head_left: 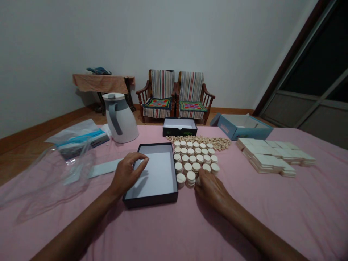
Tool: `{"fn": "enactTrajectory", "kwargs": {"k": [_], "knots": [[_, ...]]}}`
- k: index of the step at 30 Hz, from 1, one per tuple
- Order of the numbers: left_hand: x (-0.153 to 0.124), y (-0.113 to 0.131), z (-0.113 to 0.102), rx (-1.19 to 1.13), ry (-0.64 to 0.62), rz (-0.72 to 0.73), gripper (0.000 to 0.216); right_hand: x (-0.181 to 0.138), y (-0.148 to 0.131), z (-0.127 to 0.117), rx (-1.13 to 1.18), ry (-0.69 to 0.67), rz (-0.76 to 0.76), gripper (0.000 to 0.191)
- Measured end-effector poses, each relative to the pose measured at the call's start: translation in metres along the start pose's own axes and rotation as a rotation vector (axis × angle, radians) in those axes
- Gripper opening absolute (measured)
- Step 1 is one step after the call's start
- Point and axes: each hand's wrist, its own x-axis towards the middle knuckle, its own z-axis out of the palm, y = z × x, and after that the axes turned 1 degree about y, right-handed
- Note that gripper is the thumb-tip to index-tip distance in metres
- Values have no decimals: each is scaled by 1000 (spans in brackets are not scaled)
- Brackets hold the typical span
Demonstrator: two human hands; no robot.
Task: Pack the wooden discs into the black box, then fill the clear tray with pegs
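Left hand: the left hand (126,174), left of centre, has its thumb and curved fingers apart, nothing seen between them, above the left edge of the tray.
Tray: black-sided shallow cardboard tray with white interior (152,200), centre of frame.
Discs: round cream-coloured flat discs (192,159), right of centre, stacked in close rows beside the tray.
Right hand: the right hand (212,186), lower right of centre, has fingers bent against the nearest stacks; fingertips partly hidden, pinch cannot be confirmed.
Progress: stacking judged well advanced; nearest row appears shorter, partly hidden by the hand. Visible discs stand outside the tray.
Surroundings: crumpled clear plastic bag (40,195), left; white-and-grey jug (123,123), upper left; small round beige beads (209,141), behind the discs; pale square flat tiles (272,159), right.
Obstruction: beads crowd the far rows; the bag lies well apart.
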Motion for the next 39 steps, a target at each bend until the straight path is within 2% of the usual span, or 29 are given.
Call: {"fn": "enactTrajectory", "kwargs": {"k": [5,11,14,20,26,29,35,39], "knots": [[1,-11,8,-49,41,-25,30,-2,4,1,-45,-44,-1,29],[0,-5,7,-185,-69,-154,50,-2,7,0,-53,-60,-32,30],[-1,2,4,-175,-83,-157,44,-1,8,1,-55,-47,-60,30],[-4,12,-3,-126,-199,-122,28,-2,9,5,-76,-49,-56,28],[-5,2,2,-267,-70,-159,37,0,12,1,-50,-78,-71,27],[-4,-1,5,-341,-49,-201,44,0,9,0,-62,-89,-47,28],[-7,-5,7,-630,18,-323,43,-2,15,9,-24,-15,-63,33],[-10,-12,8,-758,86,-352,46,0,23,16,33,-7,-105,37]]}}
